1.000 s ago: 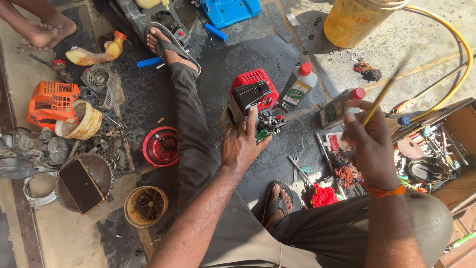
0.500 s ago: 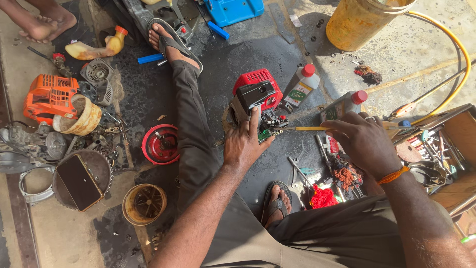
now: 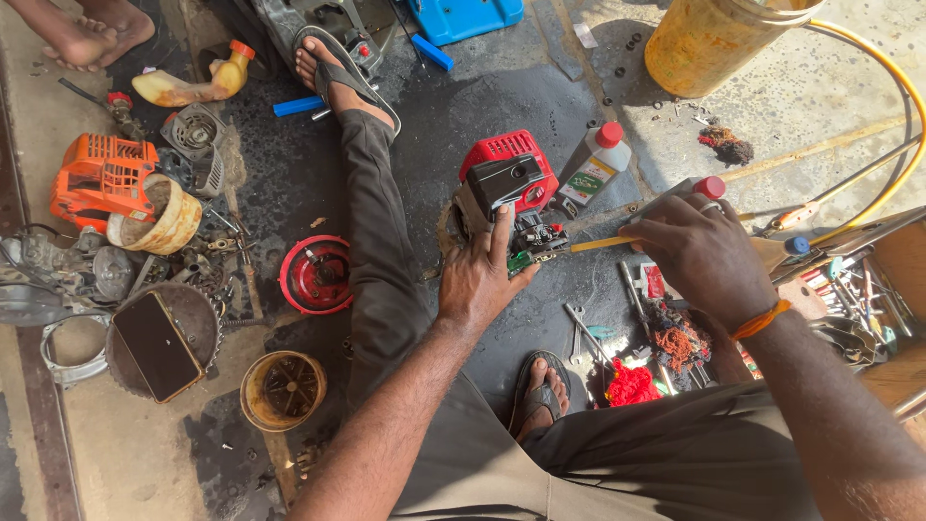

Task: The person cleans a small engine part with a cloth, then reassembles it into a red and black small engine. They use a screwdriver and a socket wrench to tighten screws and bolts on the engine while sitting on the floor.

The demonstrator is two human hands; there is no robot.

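A yellow bucket [image 3: 709, 39] stood far off, its inside not visible. The small red engine [image 3: 506, 188] sat on the dark floor [image 3: 444, 125]. The left hand [image 3: 479, 275] lay spread against its side. The right hand [image 3: 699, 253] pinched a yellow screwdriver [image 3: 603, 243], tip at the engine.
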